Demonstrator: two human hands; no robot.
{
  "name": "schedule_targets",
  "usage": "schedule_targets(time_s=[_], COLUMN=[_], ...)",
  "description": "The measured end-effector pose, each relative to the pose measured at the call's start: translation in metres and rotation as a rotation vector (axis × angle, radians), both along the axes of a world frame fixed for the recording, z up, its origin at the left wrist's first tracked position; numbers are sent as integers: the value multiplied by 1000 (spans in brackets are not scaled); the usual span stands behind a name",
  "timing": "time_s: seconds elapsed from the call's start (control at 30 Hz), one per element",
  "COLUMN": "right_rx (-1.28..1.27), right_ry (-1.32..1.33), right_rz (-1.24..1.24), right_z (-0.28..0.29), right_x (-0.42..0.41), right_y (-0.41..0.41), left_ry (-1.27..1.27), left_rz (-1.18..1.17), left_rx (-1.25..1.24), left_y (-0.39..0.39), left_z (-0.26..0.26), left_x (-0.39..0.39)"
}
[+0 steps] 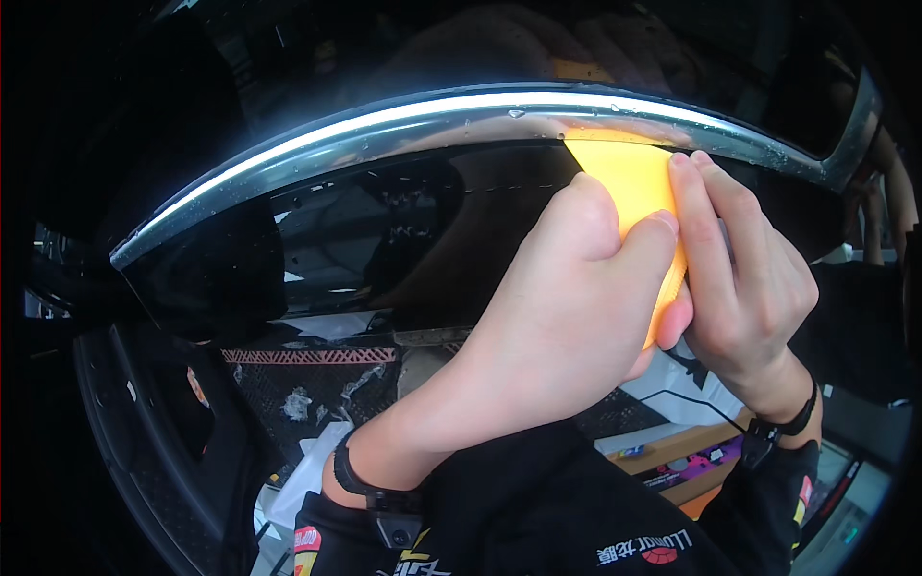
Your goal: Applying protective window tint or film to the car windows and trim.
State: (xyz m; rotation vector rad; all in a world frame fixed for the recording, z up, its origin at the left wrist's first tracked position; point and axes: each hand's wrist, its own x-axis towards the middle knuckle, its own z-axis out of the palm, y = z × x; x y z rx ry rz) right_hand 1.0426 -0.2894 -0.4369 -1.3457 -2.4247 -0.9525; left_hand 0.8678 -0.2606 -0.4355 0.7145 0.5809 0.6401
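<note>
Both hands are at a yellow squeegee card [634, 180] at the right of the middle. My left hand [569, 302] grips it from the left, thumb and curled fingers around it. My right hand [749, 266] holds its right edge between the fingertips and the thumb below. The card's top edge lies against the lower edge of a chrome trim strip [403, 119], wet with droplets, on a glossy black car door [360, 230]. Parts of the card are hidden behind my fingers.
Dark glass or glossy panel [446, 50] reflects the hands above the trim. An open car door [166, 446] stands at the lower left. Crumpled clear film [297, 405] lies on a dark floor mat. White sheets and a cardboard box [684, 453] are lower right.
</note>
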Motion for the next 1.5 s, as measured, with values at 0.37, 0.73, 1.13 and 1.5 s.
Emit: schedule_targets(time_s=[0.37, 0.73, 1.13, 1.5], right_rx=[132, 134, 127, 126], right_ry=[-17, -16, -13, -5], right_rz=[74, 165, 158, 132], right_z=[-13, -12, -10, -8], right_x=[31, 60, 113, 152], right_y=[6, 12, 10, 6], left_ry=[-73, 51, 42, 37], left_rz=[203, 151, 140, 76], left_rx=[-114, -25, -9, 72], left_y=[-38, -29, -30, -29], left_z=[-23, -13, -15, -19], left_x=[29, 50, 102, 140])
